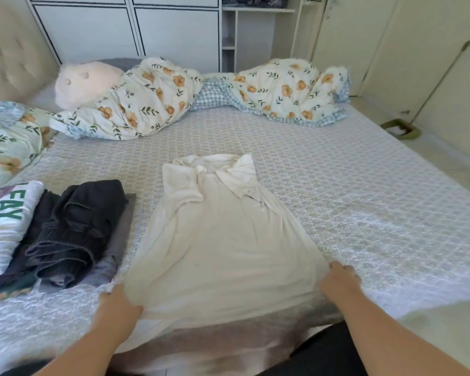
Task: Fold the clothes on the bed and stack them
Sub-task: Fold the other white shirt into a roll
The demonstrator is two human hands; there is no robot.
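Head view: the cream top (223, 234) lies flat at centre frame on the bed (364, 185), sleeves already crossed in near the collar. Left hand (117, 305) and right hand (339, 278) each pinch a hem corner at lower centre. To fold well, I'd say lift both corners evenly, carry the hem straight up to the collar, then smooth. Folded stack (65, 234) waits at left.

Left hand (118, 303): fingers tucked under the cream shirt (223, 248) hem, not visible. Right hand (339, 278): fingertips hidden by the hem at the shirt's right corner. White printed garment (3, 221) cut by left frame edge; lettering partial. Shirt hem at the near edge of the bed blurred.
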